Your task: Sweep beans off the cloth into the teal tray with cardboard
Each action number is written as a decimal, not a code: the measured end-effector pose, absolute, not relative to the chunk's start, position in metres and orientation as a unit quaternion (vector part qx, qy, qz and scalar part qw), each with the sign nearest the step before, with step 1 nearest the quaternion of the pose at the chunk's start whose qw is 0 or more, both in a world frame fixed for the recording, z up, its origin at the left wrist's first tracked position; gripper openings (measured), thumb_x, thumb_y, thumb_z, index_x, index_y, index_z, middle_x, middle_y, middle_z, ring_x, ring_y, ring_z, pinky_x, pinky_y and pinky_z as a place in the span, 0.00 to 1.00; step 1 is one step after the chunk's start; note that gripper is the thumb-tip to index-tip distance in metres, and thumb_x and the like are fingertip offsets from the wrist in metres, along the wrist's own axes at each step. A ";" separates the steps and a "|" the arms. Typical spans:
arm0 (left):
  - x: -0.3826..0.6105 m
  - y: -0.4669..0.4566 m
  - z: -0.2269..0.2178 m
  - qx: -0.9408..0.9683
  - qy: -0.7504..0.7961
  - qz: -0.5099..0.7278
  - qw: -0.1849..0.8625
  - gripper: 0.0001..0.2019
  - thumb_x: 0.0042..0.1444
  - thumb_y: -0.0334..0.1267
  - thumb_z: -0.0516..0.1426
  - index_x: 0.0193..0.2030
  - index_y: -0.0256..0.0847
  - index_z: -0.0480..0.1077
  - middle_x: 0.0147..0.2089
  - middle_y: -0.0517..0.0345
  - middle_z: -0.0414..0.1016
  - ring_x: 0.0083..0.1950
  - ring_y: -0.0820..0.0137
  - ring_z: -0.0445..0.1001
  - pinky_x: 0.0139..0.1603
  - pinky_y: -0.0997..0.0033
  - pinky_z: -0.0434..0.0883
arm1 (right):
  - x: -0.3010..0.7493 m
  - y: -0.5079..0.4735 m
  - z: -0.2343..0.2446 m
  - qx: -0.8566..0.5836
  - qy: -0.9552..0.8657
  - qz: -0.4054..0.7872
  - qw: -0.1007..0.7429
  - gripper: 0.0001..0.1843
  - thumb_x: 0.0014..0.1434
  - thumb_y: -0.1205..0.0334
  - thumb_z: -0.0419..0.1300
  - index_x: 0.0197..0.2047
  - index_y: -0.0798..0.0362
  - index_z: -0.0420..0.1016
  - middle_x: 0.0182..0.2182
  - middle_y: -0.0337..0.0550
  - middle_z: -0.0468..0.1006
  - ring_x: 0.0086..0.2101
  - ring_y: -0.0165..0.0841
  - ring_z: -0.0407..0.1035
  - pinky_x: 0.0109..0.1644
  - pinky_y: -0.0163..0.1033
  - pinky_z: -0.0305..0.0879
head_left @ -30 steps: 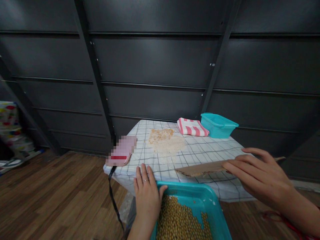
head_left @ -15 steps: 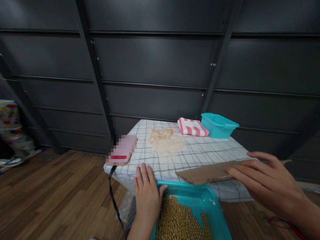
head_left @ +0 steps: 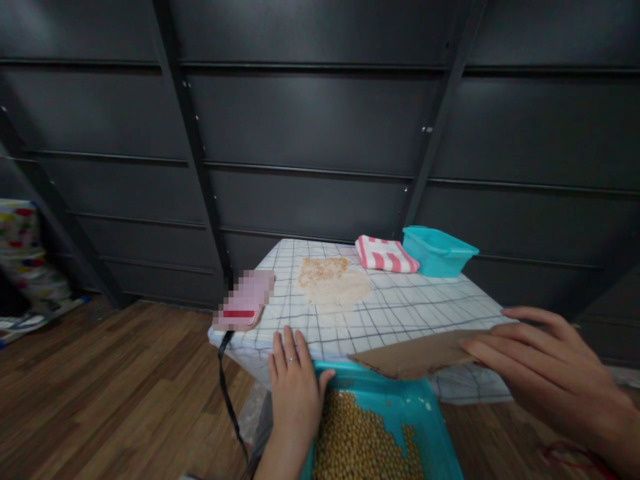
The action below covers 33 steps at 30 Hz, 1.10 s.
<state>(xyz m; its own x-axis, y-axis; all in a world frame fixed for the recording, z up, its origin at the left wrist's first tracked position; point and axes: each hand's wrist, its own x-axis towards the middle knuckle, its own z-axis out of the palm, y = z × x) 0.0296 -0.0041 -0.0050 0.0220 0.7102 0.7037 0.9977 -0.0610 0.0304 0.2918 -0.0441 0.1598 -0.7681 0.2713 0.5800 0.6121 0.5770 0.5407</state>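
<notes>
At the desk's (head_left: 400, 307) near edge, the left hand (head_left: 295, 390) grips a teal tray (head_left: 433, 427) of beans (head_left: 360, 447) by its rim; the right hand (head_left: 555, 380) holds a cardboard piece (head_left: 415, 355) over it.

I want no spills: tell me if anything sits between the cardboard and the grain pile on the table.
Nothing visible does. Only bare checked cloth lies between the cardboard in the right hand and the grain pile; the striped towel sits farther back.
</notes>
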 end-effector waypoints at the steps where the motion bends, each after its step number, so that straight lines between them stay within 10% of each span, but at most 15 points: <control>1: 0.029 -0.004 -0.004 -0.669 -0.639 -0.283 0.254 0.31 0.52 0.49 0.49 0.55 0.22 0.57 0.58 0.28 0.58 0.60 0.43 0.52 0.50 0.46 0.63 | 0.292 -0.042 0.159 -0.255 -0.857 -0.390 0.221 0.16 0.56 0.78 0.45 0.36 0.51 0.68 0.26 0.37 0.74 0.29 0.31 0.64 0.44 0.45 0.57; 33: 0.025 -0.004 -0.007 -0.680 -0.636 -0.271 0.242 0.33 0.51 0.50 0.51 0.56 0.23 0.56 0.58 0.28 0.57 0.60 0.43 0.52 0.50 0.46 0.63 | 0.258 -0.022 0.137 -0.237 -0.853 -0.404 0.230 0.12 0.58 0.75 0.45 0.36 0.56 0.68 0.25 0.40 0.75 0.28 0.29 0.64 0.44 0.44 0.59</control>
<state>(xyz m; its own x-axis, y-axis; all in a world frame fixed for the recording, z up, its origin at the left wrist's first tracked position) 0.0255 -0.0041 -0.0069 0.0436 0.7347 0.6770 0.9972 -0.0728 0.0147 0.2576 -0.0221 0.1373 -0.7816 0.2189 0.5841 0.5907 0.5605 0.5804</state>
